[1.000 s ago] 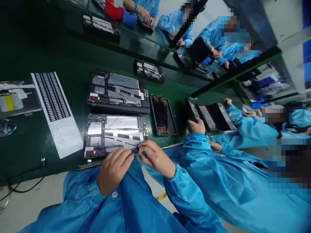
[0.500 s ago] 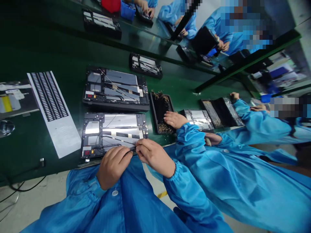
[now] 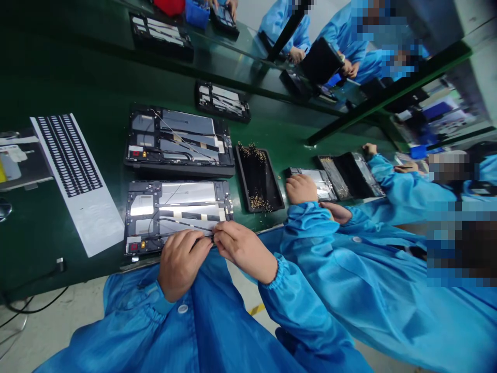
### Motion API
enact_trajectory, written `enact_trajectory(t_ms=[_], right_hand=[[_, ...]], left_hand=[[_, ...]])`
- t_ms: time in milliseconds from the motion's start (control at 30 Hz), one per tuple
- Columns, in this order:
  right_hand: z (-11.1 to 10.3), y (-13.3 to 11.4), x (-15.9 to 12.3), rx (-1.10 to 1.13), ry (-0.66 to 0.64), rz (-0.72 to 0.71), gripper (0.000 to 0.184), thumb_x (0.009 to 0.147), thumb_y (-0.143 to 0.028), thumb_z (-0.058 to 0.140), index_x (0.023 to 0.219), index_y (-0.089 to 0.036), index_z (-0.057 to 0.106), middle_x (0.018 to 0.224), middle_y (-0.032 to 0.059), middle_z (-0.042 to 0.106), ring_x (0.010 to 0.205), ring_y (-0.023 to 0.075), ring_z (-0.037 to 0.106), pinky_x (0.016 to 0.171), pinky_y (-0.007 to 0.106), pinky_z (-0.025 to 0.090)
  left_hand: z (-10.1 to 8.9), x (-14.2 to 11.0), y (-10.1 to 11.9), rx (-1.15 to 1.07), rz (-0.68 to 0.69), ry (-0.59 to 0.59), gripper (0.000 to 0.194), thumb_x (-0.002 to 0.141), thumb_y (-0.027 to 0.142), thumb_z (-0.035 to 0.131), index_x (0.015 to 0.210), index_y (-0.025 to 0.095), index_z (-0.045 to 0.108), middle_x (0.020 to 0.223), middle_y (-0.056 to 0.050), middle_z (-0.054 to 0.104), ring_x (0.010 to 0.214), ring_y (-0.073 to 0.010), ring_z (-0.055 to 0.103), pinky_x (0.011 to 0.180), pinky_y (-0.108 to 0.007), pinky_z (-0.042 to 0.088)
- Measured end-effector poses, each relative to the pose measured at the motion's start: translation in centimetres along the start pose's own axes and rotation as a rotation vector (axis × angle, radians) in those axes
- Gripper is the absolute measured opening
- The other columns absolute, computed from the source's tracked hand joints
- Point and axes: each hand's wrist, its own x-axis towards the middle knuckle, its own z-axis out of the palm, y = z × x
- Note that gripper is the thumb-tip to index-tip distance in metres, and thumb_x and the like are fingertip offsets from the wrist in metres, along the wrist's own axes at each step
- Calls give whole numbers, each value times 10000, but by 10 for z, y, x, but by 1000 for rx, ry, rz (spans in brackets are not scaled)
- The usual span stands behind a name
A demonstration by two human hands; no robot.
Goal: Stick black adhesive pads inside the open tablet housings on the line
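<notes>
An opened tablet chassis [image 3: 174, 210] with silver shielding and thin cables lies at the near edge of the green bench [image 3: 50, 228]. My left hand [image 3: 181, 263] and my right hand [image 3: 239, 249] meet at its near right corner. Both have fingers curled and pinched together over that edge. What they pinch is too small to make out. A second opened chassis [image 3: 178, 142] lies just behind the first.
A white sheet of black sticker strips [image 3: 75, 178] lies left of the chassis. A black tray of small gold screws [image 3: 259, 178] sits to the right. Beside me a co-worker's hand [image 3: 302, 189] rests on another chassis [image 3: 316, 182]. More people in blue coats work across the belt.
My hands stay pinched at the same corner. The co-worker's hand left the screw tray and moved right onto their own chassis. The view drifted slightly.
</notes>
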Motion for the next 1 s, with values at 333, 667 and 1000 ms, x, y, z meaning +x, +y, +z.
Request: enact_trajectory(t_ms=[333,667,1000], right_hand=[[-3,8,-23,408,140,146,111,981,-179,555,1079,-201,603,1144,109,609,1095,193,621,944,352,555],[4,9,-18,378,161,155,69,982,-191,555,1011,-199,617,1055,96,603,1030,198,609,886,349,556],[1,6,-17,330,159,132,84,987,-159,529,1011,-182,606,1053,108,604,1039,206,598,901,353,547]], left_hand=[[2,1,3,11,-47,-27,39,890,226,664,886,261,678,908,4,682,891,-194,584,754,-344,387],[1,5,4,1,-67,-15,73,915,265,639,869,263,696,893,2,693,884,-182,593,748,-341,384],[0,4,5,-10,-65,-30,58,885,229,676,900,284,685,904,24,683,892,-189,587,753,-352,378]])
